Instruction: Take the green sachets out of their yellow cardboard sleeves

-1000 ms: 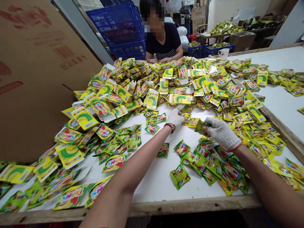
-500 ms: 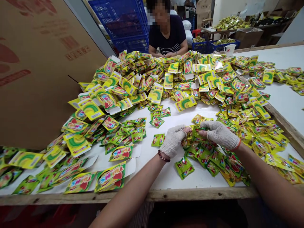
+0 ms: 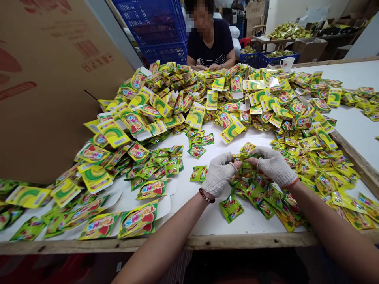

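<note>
In a cluttered workroom, a white table (image 3: 183, 201) with a worn wooden edge spreads under the person's arms. Above it the gloved hands nearly meet: the right hand (image 3: 274, 165) pinches a green packet (image 3: 245, 161) between thumb and fingers, and the left hand (image 3: 220, 174), fingers bent almost closed, seems to grip a yellow one beside it; how many packets are held is hidden. Just below the hands lie loose green packets (image 3: 254, 193), and to the right of the right hand spreads a bank of yellow packets (image 3: 322, 173). Left of the left hand, another loose cluster (image 3: 160, 161) sits near two boxes (image 3: 139, 221) with white flaps out. Beyond the hands rises a heap of boxes (image 3: 195, 114), wide and overlapping. Judging by this layout, much is left: plenty of packets lie outside any box, and many boxes have flaps standing open, so those are not closed; which ones are filled cannot be told. Farther out, a big carton (image 3: 44, 118) stands to the hands' left, and past the heap a co-worker (image 3: 210, 43) sits before blue crates (image 3: 160, 23).
</note>
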`<action>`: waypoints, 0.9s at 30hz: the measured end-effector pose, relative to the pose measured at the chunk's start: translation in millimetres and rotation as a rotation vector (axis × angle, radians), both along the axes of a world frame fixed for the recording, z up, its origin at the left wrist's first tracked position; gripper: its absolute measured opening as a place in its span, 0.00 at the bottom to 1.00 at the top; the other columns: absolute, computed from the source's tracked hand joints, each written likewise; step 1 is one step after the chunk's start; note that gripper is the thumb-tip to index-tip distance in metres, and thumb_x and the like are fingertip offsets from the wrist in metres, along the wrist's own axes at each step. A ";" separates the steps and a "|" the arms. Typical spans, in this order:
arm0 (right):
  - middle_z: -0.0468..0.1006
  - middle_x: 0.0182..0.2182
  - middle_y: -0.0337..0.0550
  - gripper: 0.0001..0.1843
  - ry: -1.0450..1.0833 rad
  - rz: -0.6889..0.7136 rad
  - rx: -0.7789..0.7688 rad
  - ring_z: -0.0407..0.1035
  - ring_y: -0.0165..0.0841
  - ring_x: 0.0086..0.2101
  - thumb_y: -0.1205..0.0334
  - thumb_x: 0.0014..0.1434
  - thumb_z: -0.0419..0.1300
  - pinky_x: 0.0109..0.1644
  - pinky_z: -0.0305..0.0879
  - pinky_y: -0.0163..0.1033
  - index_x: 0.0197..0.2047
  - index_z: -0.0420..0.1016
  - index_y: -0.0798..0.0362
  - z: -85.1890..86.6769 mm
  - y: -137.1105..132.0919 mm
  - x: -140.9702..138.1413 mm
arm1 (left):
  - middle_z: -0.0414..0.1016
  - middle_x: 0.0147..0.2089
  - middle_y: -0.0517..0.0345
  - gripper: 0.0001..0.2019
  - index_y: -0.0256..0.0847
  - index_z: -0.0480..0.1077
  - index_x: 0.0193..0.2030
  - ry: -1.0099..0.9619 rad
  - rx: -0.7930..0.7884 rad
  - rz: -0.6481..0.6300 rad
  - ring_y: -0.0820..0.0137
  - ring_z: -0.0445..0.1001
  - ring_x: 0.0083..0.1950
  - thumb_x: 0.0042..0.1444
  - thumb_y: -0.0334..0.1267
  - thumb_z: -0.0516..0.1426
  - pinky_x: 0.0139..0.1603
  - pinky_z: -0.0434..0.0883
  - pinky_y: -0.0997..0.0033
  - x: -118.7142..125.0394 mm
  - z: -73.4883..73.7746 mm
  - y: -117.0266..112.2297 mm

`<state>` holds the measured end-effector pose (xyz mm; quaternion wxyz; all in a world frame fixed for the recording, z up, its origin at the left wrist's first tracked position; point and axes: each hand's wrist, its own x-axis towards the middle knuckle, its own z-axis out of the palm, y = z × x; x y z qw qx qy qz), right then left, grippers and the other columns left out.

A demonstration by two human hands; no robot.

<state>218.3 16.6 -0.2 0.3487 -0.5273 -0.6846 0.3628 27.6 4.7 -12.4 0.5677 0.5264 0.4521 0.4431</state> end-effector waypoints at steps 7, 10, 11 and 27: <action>0.66 0.23 0.35 0.06 0.004 0.014 0.050 0.58 0.29 0.25 0.60 0.55 0.55 0.30 0.56 0.35 0.30 0.71 0.52 10.3 -4.8 6.5 | 0.66 0.26 0.62 0.15 0.37 0.69 0.28 0.049 -0.085 0.028 0.76 0.64 0.26 0.48 0.49 0.62 0.24 0.64 0.75 -5.3 0.8 3.5; 0.68 0.23 0.36 0.07 -0.066 0.182 0.102 0.60 0.30 0.27 0.63 0.54 0.56 0.33 0.57 0.35 0.25 0.70 0.52 13.6 -8.6 3.1 | 0.68 0.26 0.60 0.17 0.36 0.71 0.28 0.017 -0.108 -0.095 0.76 0.65 0.27 0.50 0.50 0.62 0.27 0.63 0.75 -3.9 1.3 0.6; 0.68 0.22 0.36 0.08 -0.094 0.200 0.126 0.61 0.30 0.27 0.63 0.54 0.57 0.34 0.57 0.35 0.24 0.70 0.52 13.4 -9.1 1.7 | 0.70 0.27 0.60 0.17 0.36 0.72 0.30 -0.019 -0.114 -0.143 0.75 0.66 0.28 0.50 0.51 0.63 0.28 0.64 0.75 -2.8 1.6 -1.0; 0.76 0.40 0.47 0.22 0.241 -0.014 -0.123 0.72 0.39 0.38 0.50 0.56 0.59 0.41 0.71 0.44 0.50 0.68 0.53 2.9 -8.5 -6.5 | 0.77 0.36 0.57 0.12 0.38 0.72 0.38 -0.060 0.028 -0.095 0.70 0.72 0.36 0.48 0.41 0.64 0.40 0.71 0.69 20.3 9.8 15.6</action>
